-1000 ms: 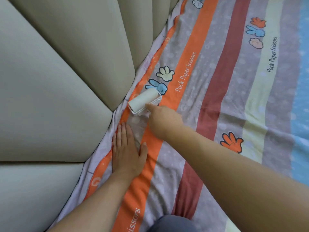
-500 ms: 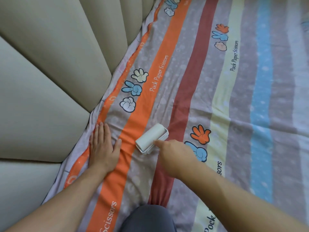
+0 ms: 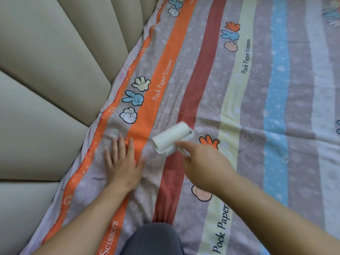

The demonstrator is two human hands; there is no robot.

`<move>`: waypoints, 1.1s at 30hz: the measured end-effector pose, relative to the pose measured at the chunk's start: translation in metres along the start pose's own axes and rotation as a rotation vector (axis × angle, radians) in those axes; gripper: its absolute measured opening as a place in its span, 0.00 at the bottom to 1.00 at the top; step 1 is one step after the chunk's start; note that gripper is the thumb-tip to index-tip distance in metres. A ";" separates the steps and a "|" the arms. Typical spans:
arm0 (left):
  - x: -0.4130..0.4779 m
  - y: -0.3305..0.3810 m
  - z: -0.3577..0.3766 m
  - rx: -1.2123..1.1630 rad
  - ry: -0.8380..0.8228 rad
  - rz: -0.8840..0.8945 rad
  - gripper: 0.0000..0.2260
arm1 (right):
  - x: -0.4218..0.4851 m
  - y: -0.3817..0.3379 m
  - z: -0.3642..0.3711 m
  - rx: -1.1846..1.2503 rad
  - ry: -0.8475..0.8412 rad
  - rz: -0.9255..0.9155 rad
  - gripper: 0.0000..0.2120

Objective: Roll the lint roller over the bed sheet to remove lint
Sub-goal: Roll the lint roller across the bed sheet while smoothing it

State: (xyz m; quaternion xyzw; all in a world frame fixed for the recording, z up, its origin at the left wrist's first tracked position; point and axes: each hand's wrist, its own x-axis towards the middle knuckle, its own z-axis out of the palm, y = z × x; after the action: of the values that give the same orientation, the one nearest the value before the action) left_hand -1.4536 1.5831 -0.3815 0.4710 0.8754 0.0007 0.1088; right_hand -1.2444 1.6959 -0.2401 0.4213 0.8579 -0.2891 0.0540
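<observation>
Head camera, looking down over a striped bed sheet (image 3: 257, 126): a person kneeling on the bed works a white lint roller (image 3: 172, 138) across the fabric. The drum lies on the sheet between the orange stripe (image 3: 147, 115) and the dark red stripe (image 3: 198, 70), just beside a printed orange hand motif. The right hand (image 3: 204, 168) grips the roller's handle, which is mostly hidden beneath it; its forefinger reaches forward towards the frame, the other fingers seem curled under, though motion blur softens the detail. The left hand (image 3: 122, 162) rests flat on the sheet beside the roller, fingers straight and slightly apart, apparently pinning the cloth taut near the padded beige headboard (image 3: 55, 70). A knee in grey trousers (image 3: 154, 238) shows at the bottom edge.

How much has been cleaned cannot be read from the fabric, as no lint is distinguishable on either the sheet or the drum at this sharpness. Judging by position alone, the work sits in the strip nearest the headboard, while the broad run of yellow, blue and grey stripes to the person's right lies well apart from the roller, so most of the sheet probably remains to be covered
</observation>
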 end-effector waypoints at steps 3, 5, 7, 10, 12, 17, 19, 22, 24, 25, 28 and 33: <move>-0.003 0.004 0.008 0.075 -0.076 -0.027 0.43 | 0.055 0.002 0.007 -0.018 0.050 0.049 0.19; -0.001 0.002 0.012 0.083 -0.126 -0.033 0.43 | 0.088 0.000 0.017 -0.026 0.041 0.075 0.20; 0.000 0.002 0.012 0.088 -0.150 -0.037 0.43 | 0.104 -0.003 0.024 -0.037 0.036 0.089 0.21; 0.002 0.002 0.011 0.080 -0.168 -0.031 0.43 | 0.106 -0.002 0.034 -0.068 0.009 0.091 0.21; 0.003 0.003 0.011 0.079 -0.190 -0.031 0.43 | 0.094 0.005 0.038 -0.083 -0.001 0.082 0.20; 0.004 0.004 0.006 0.071 -0.205 -0.050 0.42 | 0.051 0.027 0.039 -0.136 -0.029 0.100 0.17; 0.002 0.007 0.003 0.085 -0.226 -0.058 0.41 | 0.034 0.034 0.043 -0.137 -0.030 0.088 0.18; 0.000 0.013 -0.005 0.112 -0.244 -0.071 0.39 | 0.008 0.045 0.046 -0.112 -0.076 0.089 0.18; -0.001 0.020 -0.010 0.153 -0.226 -0.084 0.38 | -0.010 0.053 0.045 -0.126 -0.110 0.096 0.17; -0.003 0.025 -0.012 0.177 -0.204 -0.064 0.36 | -0.020 0.056 0.043 -0.123 -0.125 0.108 0.17; -0.010 0.046 -0.014 0.143 -0.158 0.071 0.33 | -0.044 0.063 0.037 -0.102 -0.178 0.144 0.18; -0.021 0.085 -0.009 0.060 -0.270 0.155 0.33 | -0.069 0.085 0.012 0.010 -0.273 0.149 0.21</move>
State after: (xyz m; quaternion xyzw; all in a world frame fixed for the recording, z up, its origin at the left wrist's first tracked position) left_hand -1.3737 1.6141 -0.3597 0.5361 0.8134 -0.0803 0.2108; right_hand -1.1385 1.6825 -0.2651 0.4409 0.8074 -0.3433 0.1894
